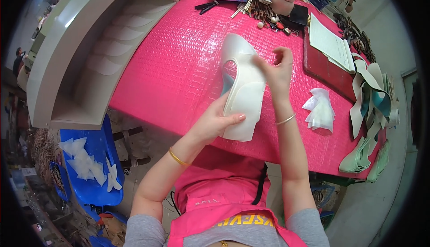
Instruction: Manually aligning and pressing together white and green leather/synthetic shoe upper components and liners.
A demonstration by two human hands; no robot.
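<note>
A white shoe upper (245, 95) with a rounded toe end and an oval opening is held up over the pink-covered table (165, 63). My left hand (222, 118) grips its lower part, the thumb lying across the outer face and the fingers behind it. At the upper right edge of the piece is my right hand (277, 70), its fingers curled and partly smeared by motion. Whether it pinches the edge there, I cannot tell. To the right on the table lies a small stack of translucent white cut pieces (320, 110).
A grey machine (67, 45) with a slot holding several pale curved pieces stands left. Below it, a blue stool (98, 193) bears white pieces. At right are a notebook (331, 43), hanging upper pieces (371, 94) and pale green stacks (358, 155). Small tools (257, 0) crowd the back.
</note>
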